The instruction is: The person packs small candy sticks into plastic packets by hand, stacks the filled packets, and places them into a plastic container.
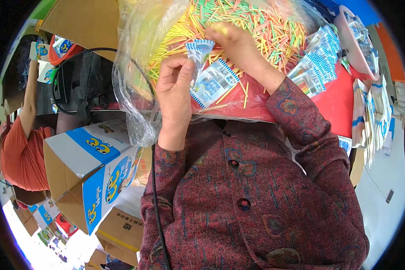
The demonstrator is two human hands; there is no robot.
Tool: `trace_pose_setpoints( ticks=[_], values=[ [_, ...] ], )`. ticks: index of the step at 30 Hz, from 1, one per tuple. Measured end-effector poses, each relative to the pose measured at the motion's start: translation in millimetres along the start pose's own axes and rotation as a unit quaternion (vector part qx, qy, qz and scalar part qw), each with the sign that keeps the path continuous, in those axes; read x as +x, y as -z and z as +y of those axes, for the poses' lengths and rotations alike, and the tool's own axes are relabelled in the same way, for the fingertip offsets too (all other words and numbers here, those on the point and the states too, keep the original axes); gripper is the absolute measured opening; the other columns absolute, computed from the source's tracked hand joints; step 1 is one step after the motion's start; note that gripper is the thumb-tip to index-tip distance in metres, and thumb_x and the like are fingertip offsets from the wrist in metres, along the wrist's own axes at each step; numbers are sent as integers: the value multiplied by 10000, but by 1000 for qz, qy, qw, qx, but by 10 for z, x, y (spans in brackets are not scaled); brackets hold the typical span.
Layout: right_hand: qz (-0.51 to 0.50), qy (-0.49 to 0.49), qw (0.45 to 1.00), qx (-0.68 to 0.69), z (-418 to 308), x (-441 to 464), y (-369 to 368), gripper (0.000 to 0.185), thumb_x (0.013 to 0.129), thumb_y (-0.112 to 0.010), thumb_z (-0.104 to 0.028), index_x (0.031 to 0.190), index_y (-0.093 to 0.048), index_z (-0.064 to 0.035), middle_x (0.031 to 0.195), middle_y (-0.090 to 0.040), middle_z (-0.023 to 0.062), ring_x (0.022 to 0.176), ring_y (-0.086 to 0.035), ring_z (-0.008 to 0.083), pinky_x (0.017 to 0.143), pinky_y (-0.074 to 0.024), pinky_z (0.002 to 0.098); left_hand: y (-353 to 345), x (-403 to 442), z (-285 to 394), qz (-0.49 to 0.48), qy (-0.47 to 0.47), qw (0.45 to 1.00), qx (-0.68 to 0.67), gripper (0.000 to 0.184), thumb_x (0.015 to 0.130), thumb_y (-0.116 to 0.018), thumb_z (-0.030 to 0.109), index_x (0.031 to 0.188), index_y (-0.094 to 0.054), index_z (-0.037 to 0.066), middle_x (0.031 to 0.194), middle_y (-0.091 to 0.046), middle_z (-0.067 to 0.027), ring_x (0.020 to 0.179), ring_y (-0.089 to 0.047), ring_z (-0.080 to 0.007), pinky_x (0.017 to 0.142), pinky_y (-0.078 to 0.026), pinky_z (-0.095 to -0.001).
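"Where's the blue-and-white striped plastic packet (199, 47)?"

"The left hand (174, 85) has a pinching grip on it, at one o'clock, maybe to steady it."

"Right hand (236, 44)?"

"Over thin, colourful sticks (276, 33); can't tell its grip."

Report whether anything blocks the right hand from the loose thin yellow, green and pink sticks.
Nothing visible does: the right hand is over the thin yellow, green and pink sticks. The crumpled clear plastic sheet bunches at their left edge; the blue-and-white plastic packet in the left hand is off to one side.
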State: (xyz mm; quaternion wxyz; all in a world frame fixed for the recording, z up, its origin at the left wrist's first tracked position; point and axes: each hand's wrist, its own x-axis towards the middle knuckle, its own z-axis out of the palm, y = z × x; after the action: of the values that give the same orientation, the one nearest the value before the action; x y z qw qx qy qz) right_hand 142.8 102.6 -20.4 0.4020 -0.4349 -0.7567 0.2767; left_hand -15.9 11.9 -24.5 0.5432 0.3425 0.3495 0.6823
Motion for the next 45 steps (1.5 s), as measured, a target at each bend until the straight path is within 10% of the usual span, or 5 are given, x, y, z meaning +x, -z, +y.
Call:
trace_pose_setpoints(
  ticks=[6, 11, 19, 23, 45],
  values=[
    [-2, -83, 984, 157, -52, 40, 118, 151, 957, -499, -111, 1034, -589, -17, 913, -622, 41, 950, -622, 197, 865, -473, 312, 85, 0, -36, -12, -135, 970, 203, 70, 851, -646, 19, 889, -589, 31, 982, -557, -27, 888, -526, -106, 782, -431, -222],
    [70, -170, 755, 629, -781, 85, 389, 197, 969, -498, -193, 1039, -535, -12, 862, -608, 56, 896, -603, 184, 911, -453, 349, 22, -15, -32, -11, -130, 972, 194, 69, 840, -655, 15, 870, -595, 28, 954, -546, -32, 885, -517, -107, 782, -429, -226],
    [33, 315, 802, 507, -574, 154, 20, 205, 983, -463, -209, 1035, -521, -19, 919, -617, 86, 929, -608, 226, 930, -458, 373, -24, -52, -77, -9, -82, 987, 137, 81, 843, -653, 11, 883, -586, 32, 942, -542, -17, 849, -509, -86, 752, -425, -212],
    [109, 20, 862, 495, -917, -154, 80, 182, 982, -460, -163, 1048, -550, -18, 861, -583, 41, 975, -620, 248, 887, -467, 365, -45, -69, -57, -14, -66, 989, 130, 83, 849, -647, 14, 891, -579, 37, 938, -542, -6, 830, -504, -75, 741, -422, -205],
    [99, -26, 919, 380, -973, -242, 66, 224, 996, -439, -209, 992, -550, -14, 851, -607, 49, 912, -632, 189, 829, -482, 304, -45, -86, -57, -28, -52, 991, 120, 82, 858, -636, 8, 894, -571, 44, 932, -537, 2, 769, -495, -52, 667, -419, -184]
  ],
)
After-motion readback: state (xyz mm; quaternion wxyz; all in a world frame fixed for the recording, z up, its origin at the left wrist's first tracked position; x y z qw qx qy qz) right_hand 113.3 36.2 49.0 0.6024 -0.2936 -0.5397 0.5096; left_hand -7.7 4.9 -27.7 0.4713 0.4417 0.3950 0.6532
